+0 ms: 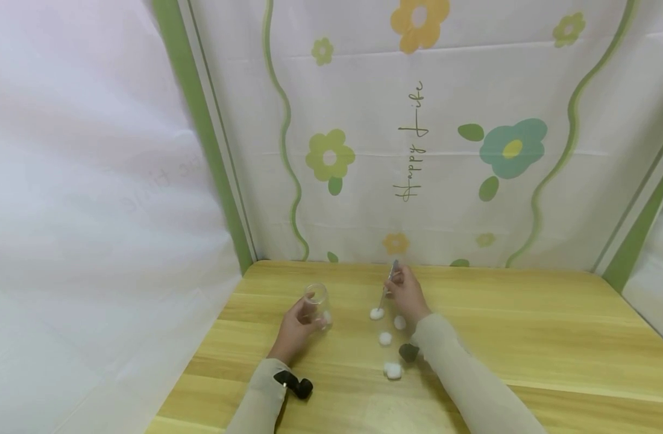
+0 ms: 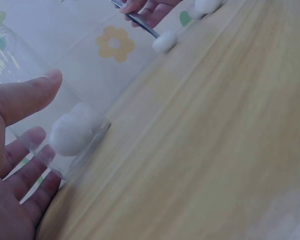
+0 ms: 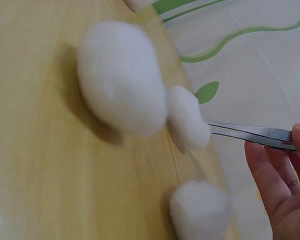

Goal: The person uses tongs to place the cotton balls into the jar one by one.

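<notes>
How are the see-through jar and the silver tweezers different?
The clear, round see-through jar is wide and hollow, while the silvery metal tweezers are long and thin. You can look through the jar, but not through the tweezers' metal. The jar has white fluffy cotton inside; the tweezers' tips meet a white cotton ball outside it. Both are held: the jar by the left hand, the tweezers by the right hand.

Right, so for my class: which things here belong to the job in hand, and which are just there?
Belong to the job, it seems:
- jar, held by the left hand
- tweezers, held by the right hand
- cotton balls, at least one in the jar, others loose

Just there:
- table
- flowered sheet behind
- dark objects by the forearms
</notes>
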`<state>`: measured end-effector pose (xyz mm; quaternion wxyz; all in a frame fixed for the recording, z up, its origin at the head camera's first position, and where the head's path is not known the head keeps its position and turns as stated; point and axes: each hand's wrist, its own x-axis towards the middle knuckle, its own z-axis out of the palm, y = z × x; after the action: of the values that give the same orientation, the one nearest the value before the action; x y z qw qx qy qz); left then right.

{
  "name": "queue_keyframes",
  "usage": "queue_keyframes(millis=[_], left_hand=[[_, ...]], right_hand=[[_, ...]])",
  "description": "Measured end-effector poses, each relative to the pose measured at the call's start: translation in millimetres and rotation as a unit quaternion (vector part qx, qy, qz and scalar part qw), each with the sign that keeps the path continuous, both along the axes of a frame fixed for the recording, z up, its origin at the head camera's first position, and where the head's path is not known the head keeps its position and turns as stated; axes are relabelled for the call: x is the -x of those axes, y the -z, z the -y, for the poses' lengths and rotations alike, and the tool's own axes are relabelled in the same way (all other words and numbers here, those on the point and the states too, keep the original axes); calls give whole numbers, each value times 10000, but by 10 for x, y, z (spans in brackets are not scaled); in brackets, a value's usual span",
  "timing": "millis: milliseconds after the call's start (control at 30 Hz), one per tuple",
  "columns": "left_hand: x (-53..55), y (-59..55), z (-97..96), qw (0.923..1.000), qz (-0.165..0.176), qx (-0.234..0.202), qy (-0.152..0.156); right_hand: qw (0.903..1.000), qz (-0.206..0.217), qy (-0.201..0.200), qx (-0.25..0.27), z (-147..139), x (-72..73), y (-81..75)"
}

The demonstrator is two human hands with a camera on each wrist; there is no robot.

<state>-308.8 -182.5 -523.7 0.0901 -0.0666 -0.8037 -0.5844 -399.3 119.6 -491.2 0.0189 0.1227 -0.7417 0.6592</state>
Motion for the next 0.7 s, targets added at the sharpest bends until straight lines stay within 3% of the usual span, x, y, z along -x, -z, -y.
queue_keyframes(millis=[233,700], left_hand=[[-73,-125,-45,9999,87,78,54],[3,14,15,10000,-63,13,36]], right_hand=[[9997,2,-99,215,-1,-7,-41],[9996,216,-8,175,-19,8,-27]])
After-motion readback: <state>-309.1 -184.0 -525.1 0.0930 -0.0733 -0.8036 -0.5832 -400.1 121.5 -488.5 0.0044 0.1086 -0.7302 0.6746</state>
